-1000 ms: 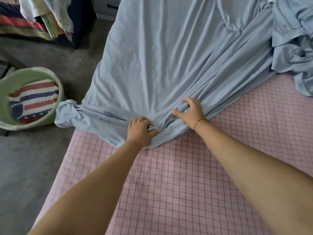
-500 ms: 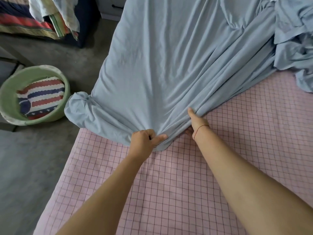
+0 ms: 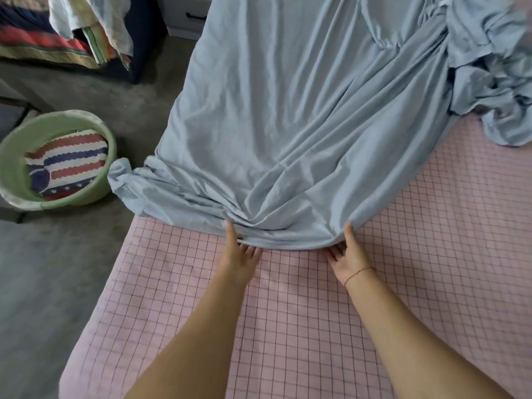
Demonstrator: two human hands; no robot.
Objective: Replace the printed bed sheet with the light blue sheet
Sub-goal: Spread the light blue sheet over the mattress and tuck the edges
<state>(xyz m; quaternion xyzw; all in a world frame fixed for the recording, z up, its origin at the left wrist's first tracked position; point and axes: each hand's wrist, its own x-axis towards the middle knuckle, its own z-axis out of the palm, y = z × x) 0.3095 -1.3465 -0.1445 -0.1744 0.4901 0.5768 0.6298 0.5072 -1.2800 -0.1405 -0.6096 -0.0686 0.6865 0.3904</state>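
Observation:
The light blue sheet point(image 3: 288, 110) covers the far part of the bed, creased, with a bunched heap at the far right and a corner hanging off the left side. Its near hem lies across the pink checked bed surface point(image 3: 316, 326). My left hand point(image 3: 239, 260) pinches that hem, thumb on top and fingers tucked under the cloth. My right hand point(image 3: 349, 259) holds the hem the same way, about two hand widths to the right. The printed sheet point(image 3: 69, 165), striped red, white and blue with stars, lies in a green basin on the floor.
The green basin point(image 3: 64, 116) stands on the grey floor point(image 3: 43, 269) left of the bed. A pile of striped fabrics point(image 3: 57, 33) sits at the far left. A drawer unit point(image 3: 187, 15) is beyond the bed's far left corner.
Both hands have come nearer to me with the blue hem and spread apart. They went from bunching the cloth to pinching its edge, thumbs on top.

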